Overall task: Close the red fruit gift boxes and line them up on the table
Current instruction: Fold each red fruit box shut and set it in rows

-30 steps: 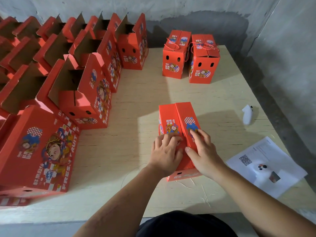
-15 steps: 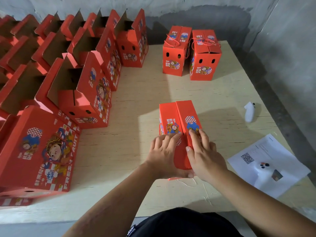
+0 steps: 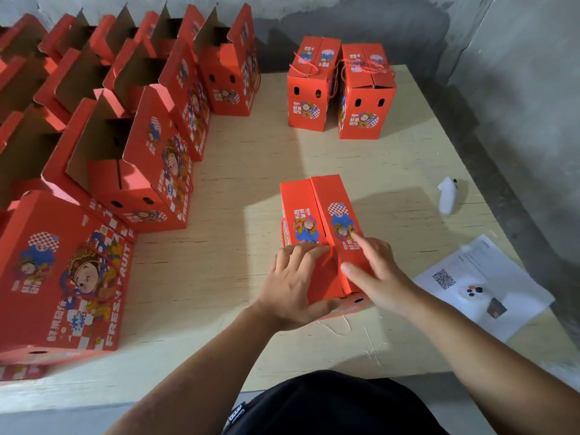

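My left hand [image 3: 293,282] and right hand [image 3: 375,271] press flat-fingered on the box [image 3: 317,221] at mid-table. Two closed boxes [image 3: 340,89] stand beyond; open boxes [image 3: 131,152] crowd left, paper [image 3: 483,284] lies right.

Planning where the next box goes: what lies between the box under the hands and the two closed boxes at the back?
Only bare plywood table, per the head view, between the near red cardboard box and the closed pair.
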Demonstrator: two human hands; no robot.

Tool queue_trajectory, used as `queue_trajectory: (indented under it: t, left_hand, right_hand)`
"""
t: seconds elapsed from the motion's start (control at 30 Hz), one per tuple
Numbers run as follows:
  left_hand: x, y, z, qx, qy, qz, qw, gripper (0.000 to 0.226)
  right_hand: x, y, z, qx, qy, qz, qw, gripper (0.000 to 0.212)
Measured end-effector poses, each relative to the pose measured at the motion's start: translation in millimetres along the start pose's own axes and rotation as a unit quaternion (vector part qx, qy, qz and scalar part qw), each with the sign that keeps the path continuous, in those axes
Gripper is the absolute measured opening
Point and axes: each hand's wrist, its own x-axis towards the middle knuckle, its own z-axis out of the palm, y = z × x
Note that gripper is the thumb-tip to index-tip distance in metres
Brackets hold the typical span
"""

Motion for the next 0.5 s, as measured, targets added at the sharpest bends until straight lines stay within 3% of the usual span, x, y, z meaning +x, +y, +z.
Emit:
queue_trajectory:
  t: [0.17,0.27,0.5]
  left_hand:
    - [-7,1,8,-0.008,0.077,0.049,0.996,0.057]
    - [0,0,1,-0.076,0.128,-0.043,0.988,0.033]
    - [12,12,1,-0.023,-0.005,-0.070,0.997,0.048]
  right_hand:
    - [3,14,9,-0.018,-0.041,0.043,0.998,0.082]
    - [0,16,11,0.006,-0.048,0.108,0.993,0.082]
    - [-7,7,25,-0.098,0.014,0.106,0.989,0.089]
